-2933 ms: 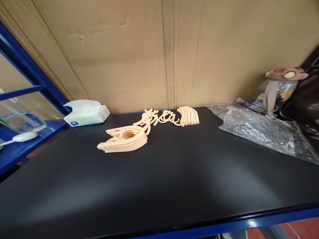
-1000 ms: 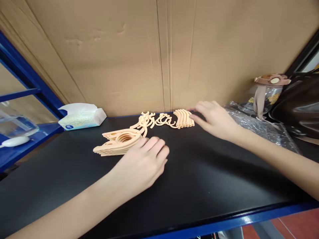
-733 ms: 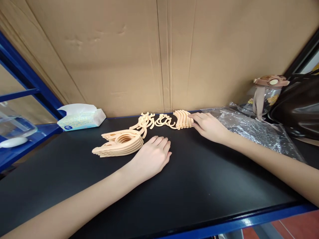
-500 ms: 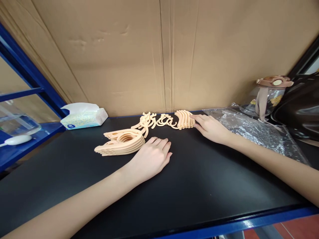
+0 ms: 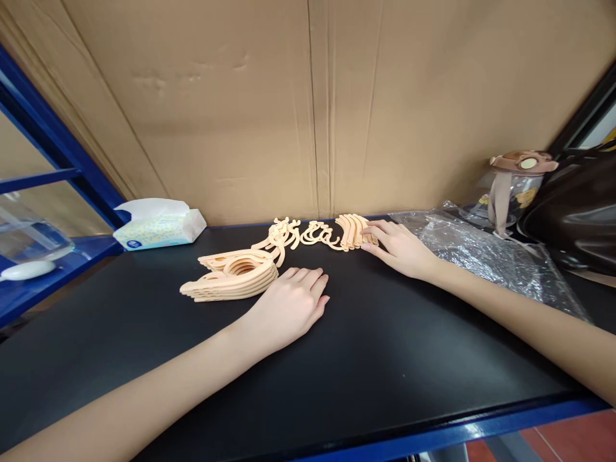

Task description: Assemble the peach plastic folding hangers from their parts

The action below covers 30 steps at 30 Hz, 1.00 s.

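While the left hand [image 5: 291,307] lies palm down on the black bench [image 5: 360,372], its fingers extended and loosely together, a stack of beige hanger frames [image 5: 231,285] sits just beside it, left of the bench's middle. By the back edge, the thumb and forefinger of the right hand [image 5: 402,250] are at the right end of a row of curved beige hanger arms [image 5: 352,231]; I can't tell whether they're pinching. Beige hooks [image 5: 316,232] lie left of that row. A tissue pack [image 5: 158,232] sits near the back left corner, clear plastic wrap [image 5: 495,256] toward the right edge.
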{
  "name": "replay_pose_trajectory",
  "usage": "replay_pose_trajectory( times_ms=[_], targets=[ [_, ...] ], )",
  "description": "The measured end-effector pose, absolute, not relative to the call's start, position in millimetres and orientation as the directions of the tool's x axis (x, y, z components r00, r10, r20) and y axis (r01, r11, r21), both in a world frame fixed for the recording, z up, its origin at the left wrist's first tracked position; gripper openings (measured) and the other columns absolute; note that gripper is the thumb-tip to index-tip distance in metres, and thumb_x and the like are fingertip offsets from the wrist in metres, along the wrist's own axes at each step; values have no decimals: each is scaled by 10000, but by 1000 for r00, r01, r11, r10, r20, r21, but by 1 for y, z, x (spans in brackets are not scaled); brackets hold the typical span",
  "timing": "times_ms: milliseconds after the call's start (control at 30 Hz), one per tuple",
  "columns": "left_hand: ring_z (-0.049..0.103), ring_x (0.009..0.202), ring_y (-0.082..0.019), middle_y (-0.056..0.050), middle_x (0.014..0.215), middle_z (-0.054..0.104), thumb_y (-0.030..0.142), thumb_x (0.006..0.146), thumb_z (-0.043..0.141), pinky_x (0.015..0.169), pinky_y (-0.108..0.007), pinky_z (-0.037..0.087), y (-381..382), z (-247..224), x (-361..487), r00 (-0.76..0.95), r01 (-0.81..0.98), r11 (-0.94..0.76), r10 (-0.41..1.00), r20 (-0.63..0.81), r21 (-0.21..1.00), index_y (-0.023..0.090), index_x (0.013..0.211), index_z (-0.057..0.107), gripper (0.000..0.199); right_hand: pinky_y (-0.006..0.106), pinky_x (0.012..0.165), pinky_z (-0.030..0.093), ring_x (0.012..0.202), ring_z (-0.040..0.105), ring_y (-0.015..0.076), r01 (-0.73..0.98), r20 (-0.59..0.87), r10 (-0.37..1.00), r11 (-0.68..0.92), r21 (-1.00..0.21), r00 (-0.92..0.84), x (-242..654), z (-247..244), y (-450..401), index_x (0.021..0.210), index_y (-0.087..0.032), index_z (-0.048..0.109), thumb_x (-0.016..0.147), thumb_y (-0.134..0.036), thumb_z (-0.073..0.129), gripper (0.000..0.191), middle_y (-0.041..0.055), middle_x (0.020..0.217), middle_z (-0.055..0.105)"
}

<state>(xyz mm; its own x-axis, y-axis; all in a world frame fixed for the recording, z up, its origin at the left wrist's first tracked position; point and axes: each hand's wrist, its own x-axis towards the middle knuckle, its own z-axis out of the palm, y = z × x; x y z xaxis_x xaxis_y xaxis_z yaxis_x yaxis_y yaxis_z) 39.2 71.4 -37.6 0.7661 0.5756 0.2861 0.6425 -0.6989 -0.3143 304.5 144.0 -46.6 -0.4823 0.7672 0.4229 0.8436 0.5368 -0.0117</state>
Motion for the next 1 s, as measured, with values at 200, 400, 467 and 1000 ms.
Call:
replay_pose_trajectory(
  times_ms=[200,400,467,1000],
  targets=[
    [622,1026,-251,-135,1188,635,244,952,417,858,-374,490,71,-37,39,762,648,-695,582,285,-312,95,1146,606,309,456,945,409,1111,537,269,860,372,795,509,22,-480,302,-47,143,1210,-217,563,968,-475,287,449,100,1258,562],
    [616,1025,-256,-127,1190,635,245,947,436,852,-376,489,71,-37,39,760,649,-695,588,275,-309,86,1163,598,314,430,915,428,1063,573,280,923,399,849,385,-17,-347,304,-45,144,1152,-173,565,966,-448,315,416,118,1187,608],
    [618,1018,-259,-129,1179,638,241,945,440,848,-381,491,71,-37,39,761,649,-696,586,278,-307,82,1161,598,312,417,887,443,1049,586,278,932,376,869,361,-35,-322,305,-44,144,1163,-185,557,972,-436,299,407,111,1173,618],
    [620,1013,-270,-138,1167,641,238,941,455,839,-387,494,71,-36,42,763,646,-691,583,278,-323,73,1160,601,311,459,986,381,1189,486,287,876,363,824,481,-41,-435,306,-49,152,1309,-163,490,960,-504,273,534,99,1364,499]
  ],
)
